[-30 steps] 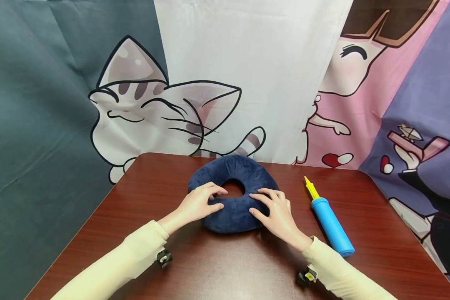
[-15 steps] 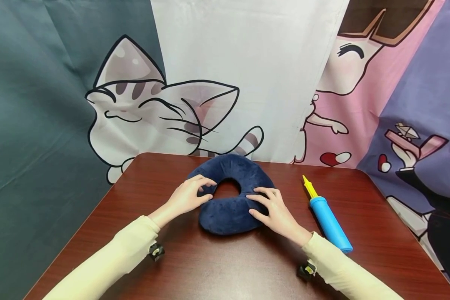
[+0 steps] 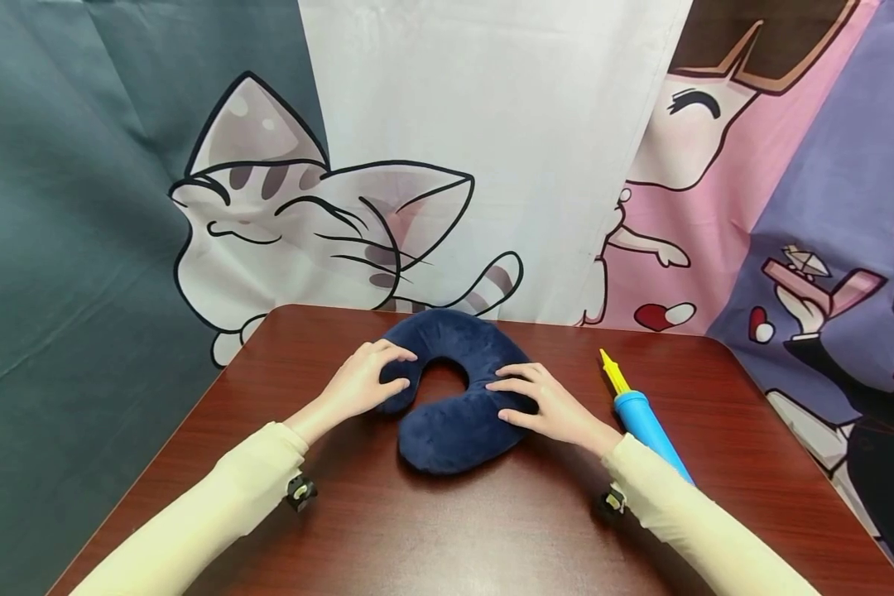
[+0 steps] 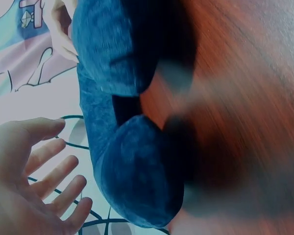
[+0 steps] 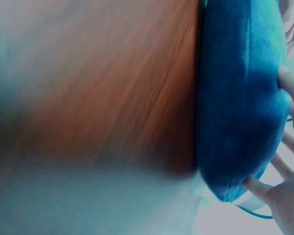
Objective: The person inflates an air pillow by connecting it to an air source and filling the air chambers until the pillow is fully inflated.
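A navy plush neck pillow (image 3: 454, 434) lies on the table in a U shape, its two rounded ends apart at the front left. My left hand (image 3: 361, 377) is over its left end, fingers loosely bent and holding nothing; in the left wrist view backdrop shows between that hand (image 4: 32, 176) and the pillow (image 4: 139, 176). Spread fingers of my right hand (image 3: 547, 401) rest on the pillow's right side. In the right wrist view, the thumb and little finger of this hand (image 5: 286, 196) touch the plush (image 5: 237, 112), while the other fingers reach over the top and are partly hidden.
Right of the pillow a blue hand pump (image 3: 650, 426) with a yellow nozzle lies on the brown table (image 3: 447, 538), its lower end hidden by my right sleeve. Behind the table's back edge hangs a cartoon-printed backdrop (image 3: 507, 149).
My left hand has moved left, off the pillow's front part. The pillow's front end has swung toward me, and its closed ring has become a U. The right hand has shifted slightly with it.
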{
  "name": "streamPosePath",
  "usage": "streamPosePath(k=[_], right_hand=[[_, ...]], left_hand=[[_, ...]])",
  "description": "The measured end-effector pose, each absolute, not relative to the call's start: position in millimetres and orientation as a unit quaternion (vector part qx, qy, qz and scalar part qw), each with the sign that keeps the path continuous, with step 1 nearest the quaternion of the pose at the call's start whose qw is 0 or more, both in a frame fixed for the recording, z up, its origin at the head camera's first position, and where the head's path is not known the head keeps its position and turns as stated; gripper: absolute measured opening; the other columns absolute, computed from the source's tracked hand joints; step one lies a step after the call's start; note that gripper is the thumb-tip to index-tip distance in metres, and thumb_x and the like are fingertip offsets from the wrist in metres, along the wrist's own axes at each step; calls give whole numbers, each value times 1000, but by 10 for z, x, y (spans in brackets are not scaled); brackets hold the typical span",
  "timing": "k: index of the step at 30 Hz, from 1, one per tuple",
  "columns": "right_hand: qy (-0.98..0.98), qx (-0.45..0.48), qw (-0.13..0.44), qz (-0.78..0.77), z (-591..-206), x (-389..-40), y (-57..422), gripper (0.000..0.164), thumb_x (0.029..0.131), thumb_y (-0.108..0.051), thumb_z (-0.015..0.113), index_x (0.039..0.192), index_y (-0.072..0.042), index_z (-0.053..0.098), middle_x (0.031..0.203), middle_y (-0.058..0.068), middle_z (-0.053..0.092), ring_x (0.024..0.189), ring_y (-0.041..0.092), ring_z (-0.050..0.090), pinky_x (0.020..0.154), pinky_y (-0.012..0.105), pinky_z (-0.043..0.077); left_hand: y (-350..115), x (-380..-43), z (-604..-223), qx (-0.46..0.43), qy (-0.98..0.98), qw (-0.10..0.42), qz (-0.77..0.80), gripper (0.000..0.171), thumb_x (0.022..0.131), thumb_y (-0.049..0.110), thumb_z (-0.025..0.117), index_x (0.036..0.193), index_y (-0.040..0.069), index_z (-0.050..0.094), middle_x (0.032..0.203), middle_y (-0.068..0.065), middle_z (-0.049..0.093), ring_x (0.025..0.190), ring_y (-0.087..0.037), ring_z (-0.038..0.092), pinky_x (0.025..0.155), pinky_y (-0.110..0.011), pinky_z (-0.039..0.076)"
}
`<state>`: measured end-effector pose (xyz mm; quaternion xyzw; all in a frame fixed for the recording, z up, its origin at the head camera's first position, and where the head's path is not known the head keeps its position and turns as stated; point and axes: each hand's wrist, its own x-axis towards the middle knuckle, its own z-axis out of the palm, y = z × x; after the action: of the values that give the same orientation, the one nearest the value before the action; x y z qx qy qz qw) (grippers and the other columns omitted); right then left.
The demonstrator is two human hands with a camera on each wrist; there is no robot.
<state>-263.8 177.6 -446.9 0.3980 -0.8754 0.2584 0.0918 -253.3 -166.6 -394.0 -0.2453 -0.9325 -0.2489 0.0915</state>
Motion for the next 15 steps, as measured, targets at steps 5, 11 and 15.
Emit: streamPosePath(k=[5, 11, 15], right_hand=[[-857, 439, 77, 261, -4470, -2804, 1822, 43, 91, -37, 70, 133, -30, 62, 142, 2, 54, 132, 20, 44, 108, 47, 41], [-842, 463, 44, 273, -4412, -3000, 1859, 41, 87, -34, 75, 127, -30, 66, 138, 2, 57, 130, 21, 46, 107, 52, 40], [-842, 467, 12, 270, -4364, -3125, 1873, 38, 86, -34, 76, 123, -30, 68, 137, 0, 59, 129, 21, 47, 108, 52, 40]], left_hand=[[-1722, -2557, -3923, -241, -932, 90, -254, 37, 89, 21, 74, 124, 16, 68, 122, -8, 64, 115, -32, 57, 96, -52, 48], [-1777, -2615, -3948, -248, -927, 105, -260, 38, 87, 18, 74, 124, 13, 67, 123, -10, 63, 114, -33, 56, 95, -51, 47], [-1804, -2650, -3968, -250, -926, 107, -263, 39, 87, 18, 74, 125, 12, 67, 125, -12, 62, 116, -35, 56, 98, -52, 46]])
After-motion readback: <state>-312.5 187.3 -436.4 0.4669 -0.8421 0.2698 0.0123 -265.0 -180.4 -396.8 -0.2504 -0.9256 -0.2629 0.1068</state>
